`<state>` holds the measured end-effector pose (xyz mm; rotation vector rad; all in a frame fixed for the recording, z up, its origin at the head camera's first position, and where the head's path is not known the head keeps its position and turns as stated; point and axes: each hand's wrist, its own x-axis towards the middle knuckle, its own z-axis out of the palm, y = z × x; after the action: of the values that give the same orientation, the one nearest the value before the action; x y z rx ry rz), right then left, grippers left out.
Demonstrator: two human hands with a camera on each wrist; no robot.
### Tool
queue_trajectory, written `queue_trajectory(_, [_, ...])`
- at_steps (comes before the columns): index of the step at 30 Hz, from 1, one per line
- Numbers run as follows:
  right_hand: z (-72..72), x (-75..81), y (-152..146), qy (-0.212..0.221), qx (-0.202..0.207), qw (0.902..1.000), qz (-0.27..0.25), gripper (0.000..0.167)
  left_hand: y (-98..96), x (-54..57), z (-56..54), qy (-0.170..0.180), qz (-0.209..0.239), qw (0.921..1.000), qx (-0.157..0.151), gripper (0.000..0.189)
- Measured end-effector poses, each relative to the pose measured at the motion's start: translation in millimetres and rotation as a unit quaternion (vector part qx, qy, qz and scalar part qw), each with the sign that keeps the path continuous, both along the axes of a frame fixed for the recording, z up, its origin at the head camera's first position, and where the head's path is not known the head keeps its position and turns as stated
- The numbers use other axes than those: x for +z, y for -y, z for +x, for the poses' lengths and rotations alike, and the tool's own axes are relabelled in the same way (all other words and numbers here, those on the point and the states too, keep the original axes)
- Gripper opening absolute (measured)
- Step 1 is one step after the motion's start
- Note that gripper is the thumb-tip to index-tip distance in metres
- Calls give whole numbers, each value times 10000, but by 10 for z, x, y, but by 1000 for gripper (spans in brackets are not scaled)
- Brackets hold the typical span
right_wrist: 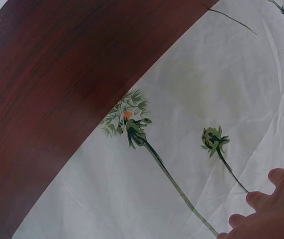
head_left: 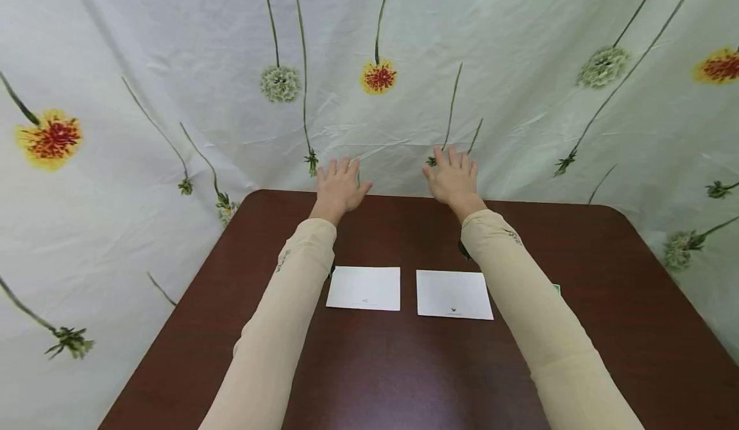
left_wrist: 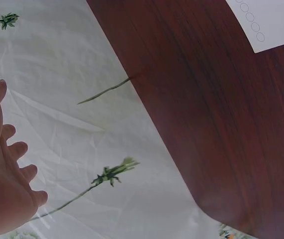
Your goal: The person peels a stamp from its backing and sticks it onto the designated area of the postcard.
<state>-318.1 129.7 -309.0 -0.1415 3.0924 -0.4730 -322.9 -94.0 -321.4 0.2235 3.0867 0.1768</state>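
1. Plainly, I see two white sheets lying flat on the counter (head_left: 369, 366), side by side with a narrow gap: the left sheet (head_left: 364, 288) and the right sheet (head_left: 454, 294), each with a small dark print near its lower edge.
2. Beyond them, I have the left grip (head_left: 340, 188), a bare hand, fingers straight and spread, near the counter's far edge.
3. The right grip (head_left: 453, 178) reaches out likewise, fingers extended and parted; whether either touches the cloth, I can't tell.
4. Pale sleeves (head_left: 271, 334) flank the sheets.
5. Beside the right forearm, a small green item (head_left: 557, 287) peeks out, mostly hidden.
6. Behind everything hangs white cloth (head_left: 202, 45) printed with flowers.
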Motion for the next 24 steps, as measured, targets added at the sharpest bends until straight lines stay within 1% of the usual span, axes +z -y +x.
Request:
queue_trajectory(5, [33, 25, -56, -41, -13, 10000, -85, 60, -39, 38, 4, -81, 83, 9999, -126, 66])
queue_trajectory(8, [48, 31, -88, -121, 14, 9996, -266, 60, -60, 80, 9, -220, 192, 9992, -260, 65])
queue_trajectory(11, [72, -3, -105, -338, 80, 9973, -654, 59, -78, 88, 28, -461, 524, 9967, -421, 64])
queue_trajectory(13, [97, -36, -110, -631, 113, 9921, -1075, 58, -94, 85, 50, -707, 855, 9924, -530, 61])
queue_trajectory(15, [137, -60, -111, -971, 144, 9815, -1645, 56, -114, 87, 75, -995, 1312, 9844, -619, 58])
queue_trajectory(19, [252, -101, -104, -1578, 290, 9543, -2522, 50, -146, 88, 145, -1392, 2214, 9623, -743, 52])
queue_trajectory(21, [323, -124, -98, -1827, 409, 9421, -2781, 46, -153, 71, 188, -1540, 2615, 9494, -810, 48])
queue_trajectory(24, [435, -155, -93, -2088, 560, 9280, -3036, 42, -156, 27, 257, -1733, 3105, 9297, -960, 43])
